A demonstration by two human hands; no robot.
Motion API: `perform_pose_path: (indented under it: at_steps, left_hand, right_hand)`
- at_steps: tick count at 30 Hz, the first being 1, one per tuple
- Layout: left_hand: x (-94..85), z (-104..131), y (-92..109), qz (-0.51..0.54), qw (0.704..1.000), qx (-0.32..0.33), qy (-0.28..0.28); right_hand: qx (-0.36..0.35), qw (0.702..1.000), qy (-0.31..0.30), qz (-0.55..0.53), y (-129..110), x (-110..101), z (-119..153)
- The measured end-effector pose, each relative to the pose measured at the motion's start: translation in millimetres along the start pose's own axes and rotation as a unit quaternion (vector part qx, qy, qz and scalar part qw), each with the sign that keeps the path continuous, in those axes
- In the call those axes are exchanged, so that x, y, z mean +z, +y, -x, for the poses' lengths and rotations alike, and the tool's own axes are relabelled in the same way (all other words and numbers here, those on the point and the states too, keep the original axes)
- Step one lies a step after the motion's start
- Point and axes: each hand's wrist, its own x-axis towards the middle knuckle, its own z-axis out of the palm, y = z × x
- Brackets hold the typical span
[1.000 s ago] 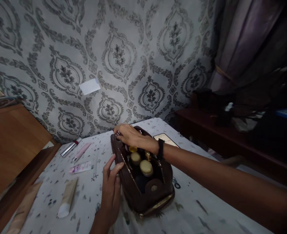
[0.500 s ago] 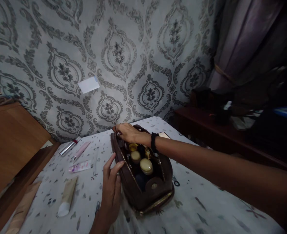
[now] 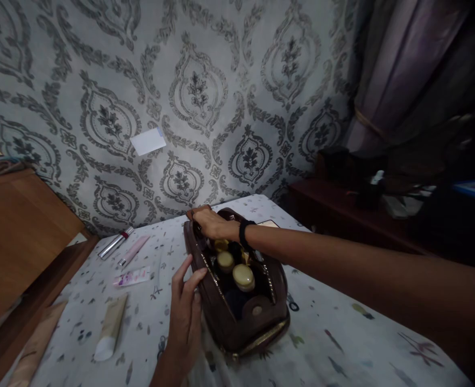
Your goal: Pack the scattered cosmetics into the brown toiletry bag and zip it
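Note:
A dark brown zippered bag [image 3: 225,328] lies unzipped on the patterned cloth, its mouth facing up. Inside it are two round jars with pale yellowish lids, the nearer jar [image 3: 243,276] and the farther jar [image 3: 225,261], plus a gold-coloured item [image 3: 221,245]. My left hand [image 3: 184,312] rests against the bag's left side, fingers stretched out and tips touching near the rim. At the far end of the bag, my right hand [image 3: 213,223] reaches down into the opening with bent fingers. Its fingertips are hidden, so whatever they touch does not show.
Left of the bag lie a silver tube [image 3: 115,244], a pink tube [image 3: 134,251], a small pink-and-white tube [image 3: 132,276], a beige tube with white cap [image 3: 112,325] and a larger tan tube [image 3: 37,346]. A wooden cabinet [image 3: 23,236] borders the left; wallpaper rises behind.
My right hand has shifted slightly within the far end of the bag, its forearm a little lower. The left hand stays against the bag's side.

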Motion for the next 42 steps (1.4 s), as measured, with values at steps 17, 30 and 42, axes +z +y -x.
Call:
perform_pose_path:
  at_steps: [17, 30, 42]
  left_hand:
    - [6.2, 3, 1, 0.029, 0.999, -0.038, 0.025]
    - [6.3, 0, 15, 0.052, 0.996, -0.044, 0.053]
    - [-2.7, 0, 7, 0.035, 0.999, -0.030, -0.019]
  right_hand:
    - [0.016, 1.000, 0.003, 0.017, 4, 2, -10]
    - [0.018, 0.997, -0.041, 0.061, 1, -6, -14]
    - [0.057, 0.997, 0.027, 0.048, -29, -45, 23]
